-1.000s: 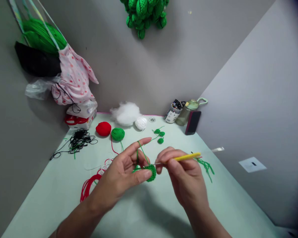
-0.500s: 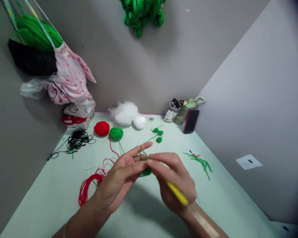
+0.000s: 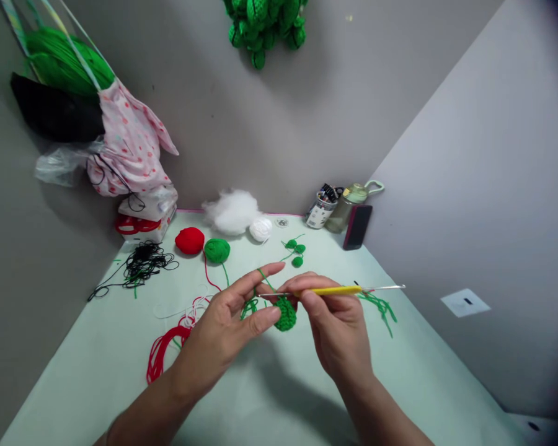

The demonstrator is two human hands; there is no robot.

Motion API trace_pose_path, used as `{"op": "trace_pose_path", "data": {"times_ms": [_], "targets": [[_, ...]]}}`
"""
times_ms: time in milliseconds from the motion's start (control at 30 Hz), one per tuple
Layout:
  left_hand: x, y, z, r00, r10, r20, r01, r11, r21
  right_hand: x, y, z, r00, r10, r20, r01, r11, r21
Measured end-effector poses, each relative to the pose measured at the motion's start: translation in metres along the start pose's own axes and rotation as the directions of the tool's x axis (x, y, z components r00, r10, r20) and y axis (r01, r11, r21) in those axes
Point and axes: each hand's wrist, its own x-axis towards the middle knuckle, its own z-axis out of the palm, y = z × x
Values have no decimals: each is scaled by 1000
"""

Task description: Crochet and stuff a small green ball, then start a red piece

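Observation:
My left hand (image 3: 235, 316) pinches a small green crochet piece (image 3: 286, 314) between thumb and fingers, with green yarn looped over its raised index finger. In my right hand (image 3: 337, 322) is a crochet hook (image 3: 335, 290) with a yellow handle, held nearly level. One metal end points left to the top of the crochet piece; the other sticks out to the right. Loose green yarn (image 3: 250, 307) hangs beside the left fingers. Beyond the hands sits a green yarn ball (image 3: 217, 250), a strand running from it toward me.
Around lie a red yarn ball (image 3: 190, 240), white stuffing (image 3: 232, 212), a white yarn ball (image 3: 261, 230), tangled black cord (image 3: 146, 263), red yarn (image 3: 160, 353), small green pieces (image 3: 297, 249) and green scraps (image 3: 379, 303). A pen cup (image 3: 320, 210), bottle (image 3: 346, 207) and phone (image 3: 358, 227) stand at the back right.
My right hand has turned, swinging the hook from pointing down toward me to nearly level. The green crochet piece now shows more fully between the hands.

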Motion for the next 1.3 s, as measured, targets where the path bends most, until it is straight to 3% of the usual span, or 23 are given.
{"op": "trace_pose_path", "data": {"times_ms": [167,300,400,500,667,733,867,967,1067,1167,1300], "targets": [[-2,5,0,997,59,-47,-52,987,149,1,0,-2,994,110,27,-113,989,99],[-4,8,6,973,197,-117,-143,922,360,5,0,2,976,213,44,-217,959,183],[-6,9,8,963,225,-147,-151,905,397,8,0,5,964,259,64,-267,939,217],[-6,7,9,976,148,-158,-95,949,300,9,2,5,975,222,13,-221,957,189],[-3,0,10,980,77,-184,-58,993,107,1,4,4,999,-5,-35,6,1000,30],[-2,-1,11,976,74,-205,-54,993,100,-1,4,4,998,-46,-35,46,999,3],[-4,5,10,956,204,-213,-124,933,338,5,2,2,996,83,16,-85,981,175],[-7,11,9,941,324,-99,-241,845,477,10,2,0,972,186,145,-221,935,278],[-10,15,10,944,330,-14,-281,823,495,10,5,0,944,237,231,-305,896,324],[-13,12,12,955,289,-63,-228,853,469,8,6,1,957,177,229,-250,903,349],[-11,1,13,959,203,-196,-141,946,293,9,4,3,993,58,99,-80,967,243]]}}
